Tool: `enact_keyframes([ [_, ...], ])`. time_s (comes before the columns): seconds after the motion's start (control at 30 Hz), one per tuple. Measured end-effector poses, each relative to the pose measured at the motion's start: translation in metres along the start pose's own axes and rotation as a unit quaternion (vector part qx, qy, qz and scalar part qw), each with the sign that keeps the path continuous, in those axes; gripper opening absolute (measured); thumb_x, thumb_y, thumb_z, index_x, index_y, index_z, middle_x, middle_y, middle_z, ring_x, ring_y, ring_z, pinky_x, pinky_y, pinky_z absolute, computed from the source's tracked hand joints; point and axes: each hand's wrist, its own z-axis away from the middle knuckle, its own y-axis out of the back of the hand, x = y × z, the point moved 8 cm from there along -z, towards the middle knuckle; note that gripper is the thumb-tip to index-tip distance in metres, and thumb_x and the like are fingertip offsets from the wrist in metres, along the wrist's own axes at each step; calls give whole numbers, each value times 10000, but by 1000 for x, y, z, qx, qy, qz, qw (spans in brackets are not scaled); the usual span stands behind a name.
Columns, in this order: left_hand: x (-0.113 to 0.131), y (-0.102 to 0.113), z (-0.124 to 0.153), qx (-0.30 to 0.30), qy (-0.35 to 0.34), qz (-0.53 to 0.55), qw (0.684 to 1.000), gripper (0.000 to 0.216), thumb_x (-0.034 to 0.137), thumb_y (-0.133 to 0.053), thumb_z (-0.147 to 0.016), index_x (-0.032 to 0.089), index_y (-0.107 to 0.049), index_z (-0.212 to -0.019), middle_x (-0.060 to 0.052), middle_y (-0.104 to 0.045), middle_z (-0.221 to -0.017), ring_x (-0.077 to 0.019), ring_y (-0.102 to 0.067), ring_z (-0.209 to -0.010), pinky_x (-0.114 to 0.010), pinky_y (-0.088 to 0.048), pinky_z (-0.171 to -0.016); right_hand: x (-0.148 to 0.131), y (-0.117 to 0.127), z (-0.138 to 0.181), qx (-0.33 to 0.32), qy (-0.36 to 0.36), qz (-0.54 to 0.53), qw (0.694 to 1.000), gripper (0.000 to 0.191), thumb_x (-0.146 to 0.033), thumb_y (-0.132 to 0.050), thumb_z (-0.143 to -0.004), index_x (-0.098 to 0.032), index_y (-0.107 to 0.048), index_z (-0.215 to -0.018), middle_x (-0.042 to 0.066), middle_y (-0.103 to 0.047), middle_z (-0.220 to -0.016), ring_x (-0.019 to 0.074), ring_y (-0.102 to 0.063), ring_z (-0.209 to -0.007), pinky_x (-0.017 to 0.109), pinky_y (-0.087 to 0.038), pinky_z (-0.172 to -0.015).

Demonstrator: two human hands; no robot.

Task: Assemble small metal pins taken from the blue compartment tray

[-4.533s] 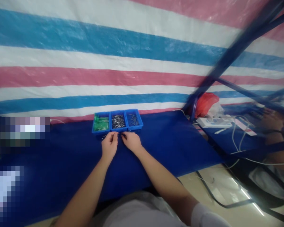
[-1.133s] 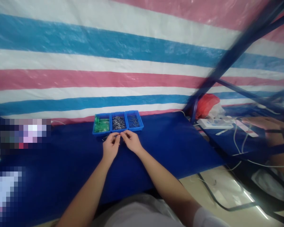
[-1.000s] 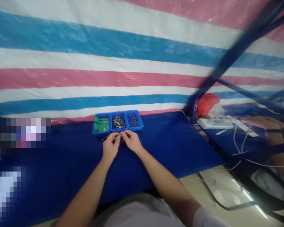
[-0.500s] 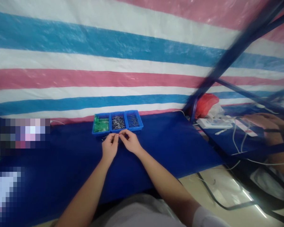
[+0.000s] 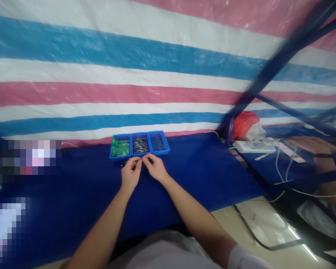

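My left hand (image 5: pixel 131 172) and my right hand (image 5: pixel 156 167) meet at the fingertips, just in front of three joined blue bins. Both are closed in a pinch, and whatever lies between the fingers is too small to make out. The left bin (image 5: pixel 111 152) has green plastic bags (image 5: pixel 121 148) in it. Many small metal pins or screws (image 5: pixel 140 145) fill the middle bin. Fewer thin metal pieces (image 5: pixel 157 143) lie in the right bin. A few metal bits (image 5: pixel 124 163) show on the table beside my left fingers.
The blue table (image 5: pixel 201 175) runs below a striped plastic sheet (image 5: pixel 106 93). A dark metal frame post (image 5: pixel 264 73) slants up at the right. Beyond it are a red bag (image 5: pixel 244 125), a white power strip (image 5: pixel 253 146), cables and another person's hand (image 5: pixel 310 145).
Almost nothing differs. My fingertips stay together with a very slight shift, and the whole view has moved a few pixels.
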Motion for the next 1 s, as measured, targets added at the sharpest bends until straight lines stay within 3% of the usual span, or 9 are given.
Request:
enact_keyframes([
  [0.27, -3, 2, -1, 15, 8, -14, 1000, 304, 480, -567, -914, 201, -679, -968, 15, -638, -645, -133, -601, -562, -247, -478, -597, -2, 1, 0, 15, 17, -4, 1000, 195, -359, -614, -904, -203, -696, -987, 28, -711, -890, 161, -635, -770, 268, -485, -705],
  [0.43, -3, 1, -1, 6, 15, 13, 1000, 310, 486, -581, -910, 197, -680, -965, 12, -641, -633, -134, -614, -564, -247, -496, -596, -3, -1, 0, 2, 24, 20, 1000, 163, -328, -592, -921, -200, -692, -940, 30, -713, -875, 161, -641, -767, 266, -483, -702],
  [0.83, -1, -3, 0, -15, 6, 23, 1000, 329, 476, -634, -879, 214, -693, -1069, 16, -661, -656, -129, -626, -556, -245, -510, -586, 2, 2, -1, 0, -4, 43, 999, 332, -413, -511, -972, -191, -678, -789, 9, -687, -729, 157, -618, -684, 255, -448, -649],
  [1.0, 0, -1, 0, -4, -1, 2, 1000, 294, 470, -621, -886, 218, -694, -1020, 25, -642, -638, -130, -618, -551, -251, -502, -600, 1, 2, -1, 11, 8, 33, 999, 264, -391, -548, -955, -201, -710, -869, 18, -720, -810, 165, -645, -737, 268, -473, -685],
])
